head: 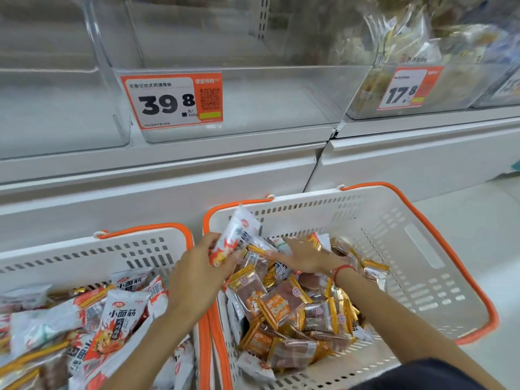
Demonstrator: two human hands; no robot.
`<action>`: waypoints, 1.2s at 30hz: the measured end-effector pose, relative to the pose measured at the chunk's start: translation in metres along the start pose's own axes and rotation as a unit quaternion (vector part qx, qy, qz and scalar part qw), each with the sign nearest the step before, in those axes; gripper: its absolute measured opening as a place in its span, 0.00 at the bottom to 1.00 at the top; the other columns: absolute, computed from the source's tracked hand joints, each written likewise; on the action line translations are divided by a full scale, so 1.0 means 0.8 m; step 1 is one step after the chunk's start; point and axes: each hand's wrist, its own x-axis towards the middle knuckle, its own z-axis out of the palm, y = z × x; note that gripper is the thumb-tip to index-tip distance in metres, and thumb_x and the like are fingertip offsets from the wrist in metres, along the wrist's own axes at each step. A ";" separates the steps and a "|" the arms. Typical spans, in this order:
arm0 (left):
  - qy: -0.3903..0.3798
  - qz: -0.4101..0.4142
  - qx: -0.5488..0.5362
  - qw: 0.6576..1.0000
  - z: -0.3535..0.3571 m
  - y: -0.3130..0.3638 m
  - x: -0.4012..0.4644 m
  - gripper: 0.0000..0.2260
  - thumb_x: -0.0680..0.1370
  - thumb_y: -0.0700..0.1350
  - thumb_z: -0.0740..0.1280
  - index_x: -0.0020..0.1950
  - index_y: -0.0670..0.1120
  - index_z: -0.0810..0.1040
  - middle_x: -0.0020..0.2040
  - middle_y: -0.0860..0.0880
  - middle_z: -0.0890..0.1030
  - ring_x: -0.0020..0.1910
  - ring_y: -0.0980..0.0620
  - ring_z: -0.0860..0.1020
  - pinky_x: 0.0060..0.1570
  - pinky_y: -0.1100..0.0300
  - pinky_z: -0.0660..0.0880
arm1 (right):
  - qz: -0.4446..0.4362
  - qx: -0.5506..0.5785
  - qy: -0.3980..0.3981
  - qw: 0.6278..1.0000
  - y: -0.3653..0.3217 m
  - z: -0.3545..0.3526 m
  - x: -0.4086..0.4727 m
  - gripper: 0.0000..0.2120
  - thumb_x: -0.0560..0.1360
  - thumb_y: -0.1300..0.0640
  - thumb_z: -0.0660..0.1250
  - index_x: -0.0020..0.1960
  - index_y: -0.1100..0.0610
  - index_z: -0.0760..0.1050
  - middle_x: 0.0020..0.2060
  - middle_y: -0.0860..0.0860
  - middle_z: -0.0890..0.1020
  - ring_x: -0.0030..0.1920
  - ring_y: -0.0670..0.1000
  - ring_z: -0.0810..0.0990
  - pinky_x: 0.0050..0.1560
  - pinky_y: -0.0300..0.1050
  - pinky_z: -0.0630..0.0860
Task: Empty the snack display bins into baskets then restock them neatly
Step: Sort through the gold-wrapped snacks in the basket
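Two white baskets with orange handles stand below the shelf. My left hand [197,271] grips a bunch of white-and-red snack packets [235,235] above the near-left corner of the right basket [408,249]. My right hand [298,256] lies flat with straight fingers on the gold-edged brown snack packets [287,308] heaped in that basket. The left basket [84,257] holds white-and-red packets [118,316] mixed with gold-edged ones. The clear display bin [253,108] with the 39.8 price card [171,99] stands above, with nothing seen inside.
A second clear bin [56,108] at the left also shows nothing inside. At the right, a bin with a 17.8 price card [405,87] holds bagged snacks. White shelf fronts [168,175] run below the bins. Pale floor lies right of the baskets.
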 end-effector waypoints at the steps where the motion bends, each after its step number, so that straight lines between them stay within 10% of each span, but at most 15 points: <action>1: 0.017 -0.023 -0.030 0.999 -0.003 -0.007 -0.002 0.11 0.75 0.55 0.71 0.54 0.56 0.73 0.39 0.60 0.79 0.33 0.63 0.78 0.30 0.68 0.72 | 0.012 -0.067 0.007 0.998 -0.001 0.010 -0.009 0.48 0.69 0.22 0.48 0.77 0.54 0.56 0.75 0.58 0.63 0.75 0.59 0.58 0.74 0.58 0.54; 5: 0.071 -0.101 -0.155 0.980 -0.022 -0.026 -0.004 0.06 0.76 0.50 0.71 0.50 0.55 0.75 0.43 0.56 0.82 0.42 0.56 0.81 0.42 0.55 0.78 | 0.038 -0.111 0.059 0.991 0.005 0.008 -0.035 0.16 0.83 0.54 0.57 0.64 0.65 0.65 0.59 0.64 0.73 0.64 0.53 0.69 0.68 0.52 0.65; 10: 0.103 -0.135 -0.149 0.974 -0.055 -0.055 -0.035 0.07 0.77 0.46 0.70 0.53 0.51 0.76 0.43 0.54 0.81 0.41 0.54 0.80 0.40 0.56 0.75 | -0.043 0.067 0.113 0.990 0.013 -0.017 -0.031 0.19 0.79 0.53 0.64 0.67 0.57 0.65 0.57 0.55 0.79 0.48 0.55 0.79 0.47 0.44 0.75; 13: 0.084 -0.149 -0.111 0.979 -0.069 -0.075 -0.052 0.07 0.77 0.45 0.71 0.52 0.51 0.76 0.41 0.53 0.81 0.40 0.49 0.80 0.37 0.55 0.73 | -0.124 0.130 0.121 0.976 -0.018 -0.041 -0.069 0.11 0.76 0.54 0.69 0.58 0.52 0.75 0.53 0.48 0.80 0.53 0.53 0.80 0.55 0.49 0.77; 20: 0.022 -0.163 0.157 0.974 -0.124 -0.102 -0.084 0.13 0.80 0.47 0.63 0.65 0.47 0.71 0.48 0.46 0.81 0.42 0.44 0.75 0.36 0.55 0.66 | -0.373 -0.057 0.210 0.902 -0.155 -0.056 -0.155 0.16 0.75 0.49 0.70 0.62 0.51 0.79 0.53 0.41 0.79 0.51 0.39 0.73 0.51 0.34 0.71; 32: 0.086 -0.081 0.154 0.981 -0.141 -0.106 -0.075 0.16 0.80 0.43 0.65 0.67 0.46 0.74 0.62 0.45 0.79 0.58 0.43 0.77 0.51 0.48 0.76 | -0.429 -0.202 0.141 0.869 -0.198 0.019 -0.110 0.19 0.79 0.48 0.63 0.68 0.54 0.73 0.62 0.52 0.79 0.62 0.54 0.76 0.63 0.51 0.71; 36: 0.045 0.026 0.120 0.991 -0.078 -0.063 -0.038 0.22 0.82 0.53 0.60 0.75 0.50 0.66 0.74 0.51 0.68 0.73 0.51 0.65 0.70 0.57 0.61 | -0.347 -0.246 0.203 0.882 -0.133 -0.025 -0.095 0.14 0.80 0.54 0.62 0.64 0.51 0.75 0.57 0.50 0.81 0.58 0.52 0.77 0.56 0.49 0.75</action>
